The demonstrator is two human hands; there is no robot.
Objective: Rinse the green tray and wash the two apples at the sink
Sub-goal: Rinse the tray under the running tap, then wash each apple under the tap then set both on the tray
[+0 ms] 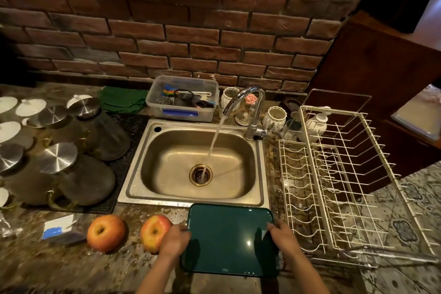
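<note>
A dark green tray (229, 234) lies flat on the wet counter just in front of the steel sink (198, 199). My left hand (174, 242) grips its left edge and my right hand (282, 238) grips its right edge. Two red-yellow apples rest on the counter to the left: one apple (106, 233) stands apart, the other apple (152, 230) sits right beside my left hand. The tap (248, 105) runs, its stream falling into the drain (201, 174).
A white wire dish rack (338, 174) stands to the right of the sink. Glass jars with metal lids (95, 131) crowd a black mat on the left. A clear plastic box (182, 98) and small white jars sit behind the sink. A blue-white card (59, 227) lies near the apples.
</note>
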